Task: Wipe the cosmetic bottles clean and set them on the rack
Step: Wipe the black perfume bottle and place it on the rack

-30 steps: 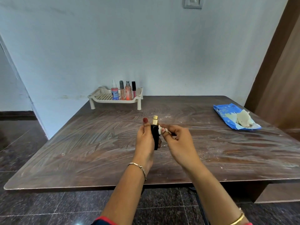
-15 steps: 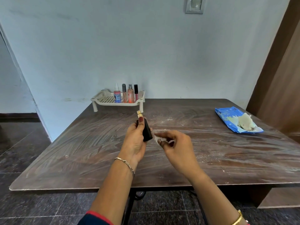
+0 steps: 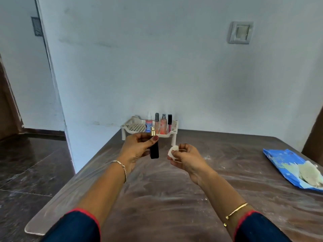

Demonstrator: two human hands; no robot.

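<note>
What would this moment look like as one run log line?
left hand: holds black bottle upright | right hand: holds wipe | rack: four bottles

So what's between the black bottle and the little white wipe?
Nothing. In the head view, only bare table shows in the gap between the black bottle in the left hand and the wipe in the right hand.

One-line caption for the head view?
Left hand holds a black gold-capped bottle; right hand pinches a white wipe.

L hand (image 3: 138, 147) carried black bottle (image 3: 154, 151) toward rack (image 3: 134, 125).
</note>
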